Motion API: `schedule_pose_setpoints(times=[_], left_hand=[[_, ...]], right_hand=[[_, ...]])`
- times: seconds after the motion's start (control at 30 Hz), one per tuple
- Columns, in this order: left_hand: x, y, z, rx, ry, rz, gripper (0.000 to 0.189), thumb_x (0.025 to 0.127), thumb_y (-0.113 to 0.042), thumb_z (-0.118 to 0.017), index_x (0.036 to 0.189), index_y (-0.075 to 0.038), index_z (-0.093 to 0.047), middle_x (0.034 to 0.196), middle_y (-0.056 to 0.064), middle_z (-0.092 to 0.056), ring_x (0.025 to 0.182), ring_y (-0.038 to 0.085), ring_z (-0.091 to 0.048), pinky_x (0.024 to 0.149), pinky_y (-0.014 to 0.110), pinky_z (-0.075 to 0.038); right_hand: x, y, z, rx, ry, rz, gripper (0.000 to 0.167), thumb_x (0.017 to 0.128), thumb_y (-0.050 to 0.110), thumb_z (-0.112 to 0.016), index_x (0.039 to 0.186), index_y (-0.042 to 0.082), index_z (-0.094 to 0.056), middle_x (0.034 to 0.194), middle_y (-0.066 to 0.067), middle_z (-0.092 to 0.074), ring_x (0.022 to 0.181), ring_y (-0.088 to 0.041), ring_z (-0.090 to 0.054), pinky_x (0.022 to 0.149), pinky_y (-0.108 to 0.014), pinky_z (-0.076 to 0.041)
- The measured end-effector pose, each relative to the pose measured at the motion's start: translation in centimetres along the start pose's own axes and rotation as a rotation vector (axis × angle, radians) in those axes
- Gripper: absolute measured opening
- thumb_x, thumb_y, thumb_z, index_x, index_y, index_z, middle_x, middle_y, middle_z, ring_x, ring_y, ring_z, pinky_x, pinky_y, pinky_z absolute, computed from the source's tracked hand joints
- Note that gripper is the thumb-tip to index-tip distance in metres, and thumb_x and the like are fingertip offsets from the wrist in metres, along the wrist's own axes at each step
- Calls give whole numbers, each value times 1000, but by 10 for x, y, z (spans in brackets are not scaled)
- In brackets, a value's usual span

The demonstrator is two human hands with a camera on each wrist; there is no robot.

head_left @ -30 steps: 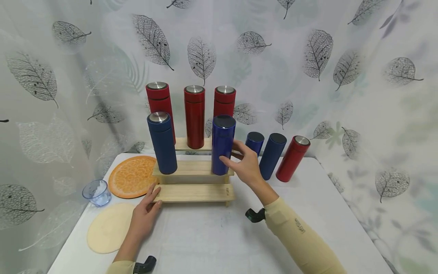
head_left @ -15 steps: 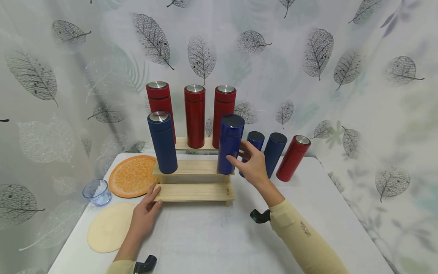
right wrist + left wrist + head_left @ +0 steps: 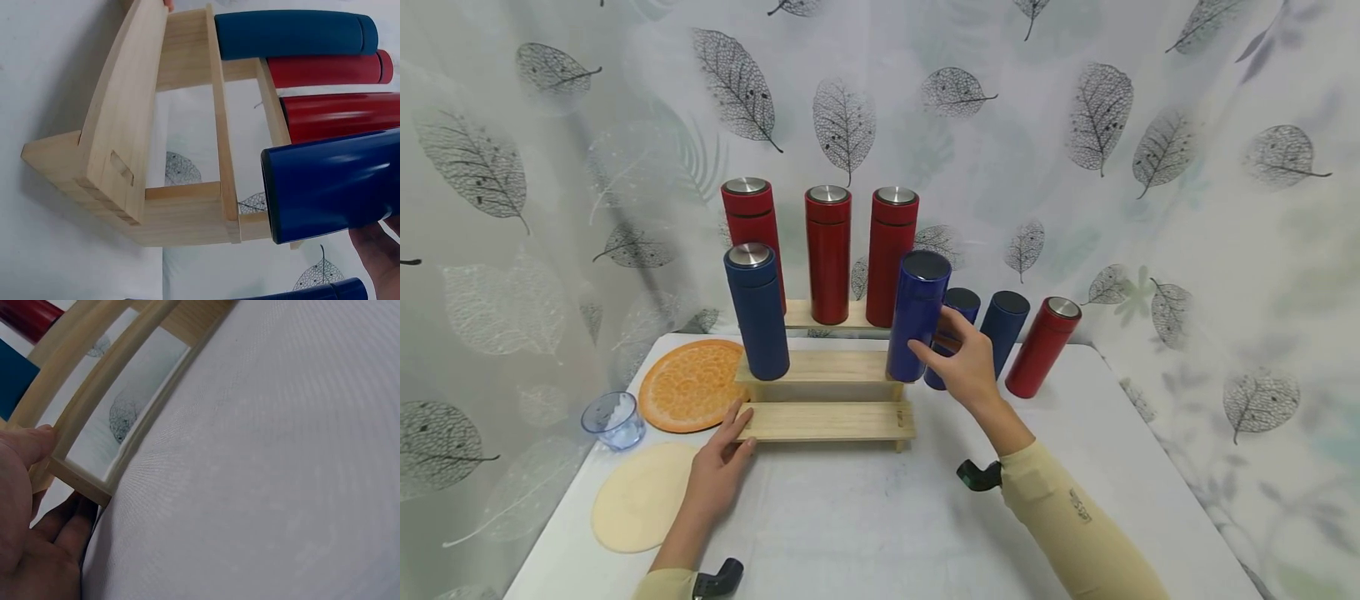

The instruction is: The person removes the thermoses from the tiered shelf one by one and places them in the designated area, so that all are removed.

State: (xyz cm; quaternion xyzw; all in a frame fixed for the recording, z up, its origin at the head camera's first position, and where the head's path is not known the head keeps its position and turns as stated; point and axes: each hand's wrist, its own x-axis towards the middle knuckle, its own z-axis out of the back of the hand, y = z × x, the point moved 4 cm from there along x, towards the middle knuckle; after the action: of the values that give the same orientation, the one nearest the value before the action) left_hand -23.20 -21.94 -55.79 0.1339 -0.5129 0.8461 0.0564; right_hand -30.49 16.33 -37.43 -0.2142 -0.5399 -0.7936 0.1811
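My right hand (image 3: 966, 358) grips a glossy blue thermos bottle (image 3: 917, 312) round its lower half, thumb in front. The bottle is nearly upright at the right end of the middle step of a wooden three-step rack (image 3: 820, 422). Its base (image 3: 272, 197) shows uncovered in the right wrist view. My left hand (image 3: 718, 475) holds the left end of the rack's lowest step; in the left wrist view its thumb (image 3: 39, 440) lies on the wood, with fingers behind and below. A matte blue thermos (image 3: 757, 317) stands on the left of the middle step.
Three red thermoses (image 3: 828, 258) stand on the top step. Right of the rack are another glossy blue thermos (image 3: 962, 304), a dark blue one (image 3: 1003, 325) and a red one (image 3: 1043, 348). Left lie an orange round mat (image 3: 688, 385), a cream disc (image 3: 642, 500) and a glass (image 3: 616, 423).
My right hand has moved the glossy blue thermos rightward along the middle step to its right end, uncovering more of the red thermos behind. My left hand has stayed on the rack.
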Motion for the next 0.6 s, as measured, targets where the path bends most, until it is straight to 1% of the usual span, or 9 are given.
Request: schedule_pose_setpoints(times=[0.1,0.2,0.33,0.57,0.6], left_hand=[[0,1,0,5,-1,5,52,111,-18,-66,161,-9,-54,175,13,-33,158,41,-32,104,0,-34],[-1,1,0,13,0,10,52,111,-19,-65,161,-9,-54,175,12,-33,158,41,-33,103,0,-34],[-1,3,0,20,6,17,52,112,-21,-65,161,-10,-54,176,10,-32,158,40,-32,103,0,-33],[0,6,0,17,2,18,52,111,-19,-66,161,-11,-54,176,9,-32,159,38,-32,103,0,-33],[0,6,0,17,1,19,52,111,-19,-66,161,-11,-54,176,9,-32,159,38,-32,103,0,-33]], right_hand=[[1,-14,1,3,-11,2,62,90,-2,-87,146,-7,-61,133,-29,-70,122,-48,-68,104,-64,-56],[0,-21,4,2,-22,8,62,90,1,-88,147,-4,-62,133,-26,-71,121,-43,-69,103,-60,-58],[-1,-25,10,-16,-21,14,63,91,12,-91,147,3,-64,133,-18,-72,120,-35,-71,102,-53,-60],[-5,-26,18,-32,-38,-4,63,91,9,-90,148,1,-63,133,-20,-72,120,-36,-71,103,-52,-59],[-5,-26,20,-31,-40,2,64,91,11,-91,148,3,-64,132,-18,-73,119,-34,-71,102,-51,-60]])
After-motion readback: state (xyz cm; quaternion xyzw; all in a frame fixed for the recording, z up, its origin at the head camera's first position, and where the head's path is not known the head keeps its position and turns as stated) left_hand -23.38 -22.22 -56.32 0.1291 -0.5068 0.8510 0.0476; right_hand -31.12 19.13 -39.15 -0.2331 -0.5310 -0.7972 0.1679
